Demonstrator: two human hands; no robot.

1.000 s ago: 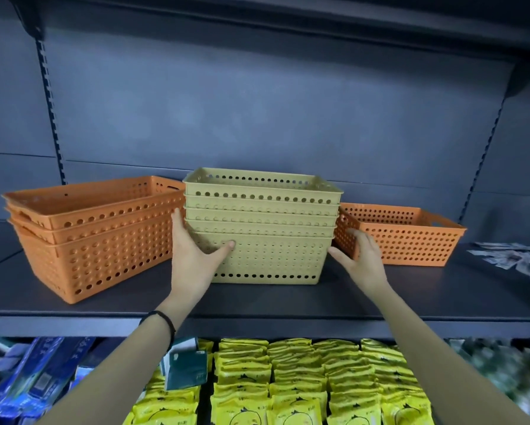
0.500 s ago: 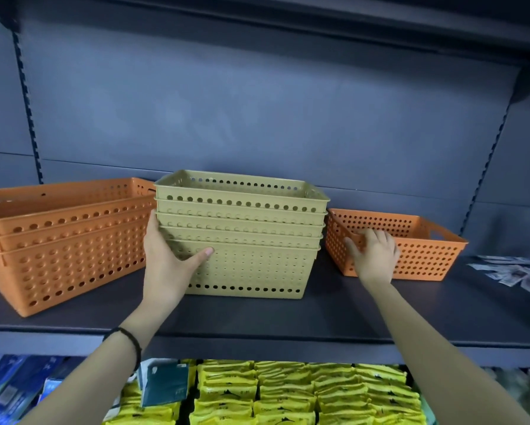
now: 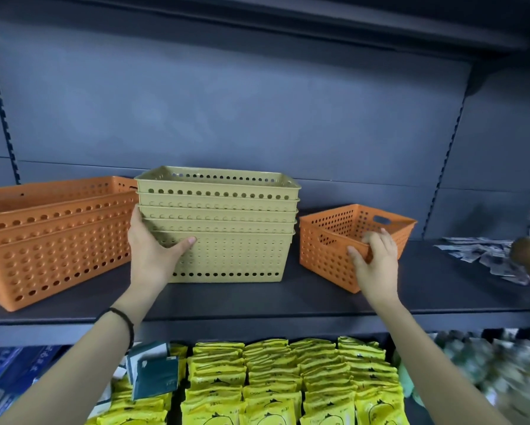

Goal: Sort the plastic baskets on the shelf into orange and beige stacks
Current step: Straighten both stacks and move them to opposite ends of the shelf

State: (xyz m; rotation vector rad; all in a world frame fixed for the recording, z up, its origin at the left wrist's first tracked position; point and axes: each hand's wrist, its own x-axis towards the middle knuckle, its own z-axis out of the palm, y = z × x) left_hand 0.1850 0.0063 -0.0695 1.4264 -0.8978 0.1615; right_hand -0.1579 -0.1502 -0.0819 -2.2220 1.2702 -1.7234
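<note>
A stack of several beige perforated baskets (image 3: 226,228) stands in the middle of the dark shelf (image 3: 257,302). My left hand (image 3: 153,253) grips the stack's left front corner, thumb across the front wall. Left of it sits a nested stack of three orange baskets (image 3: 52,237). To the right, a single smaller orange basket (image 3: 328,253) sits alone; my right hand (image 3: 374,262) holds its front right rim, fingers hooked over the edge.
Loose papers or packets (image 3: 487,256) lie at the shelf's right end, with a blurred object at the frame's right edge. Below the shelf are rows of yellow packets (image 3: 288,381), a dark green card (image 3: 153,375) and blue packages (image 3: 9,375). The shelf's back panel is close behind.
My right hand left the beige stack's right side and took hold of the single orange basket's rim; that basket has shifted and turned slightly. The left hand keeps its hold.
</note>
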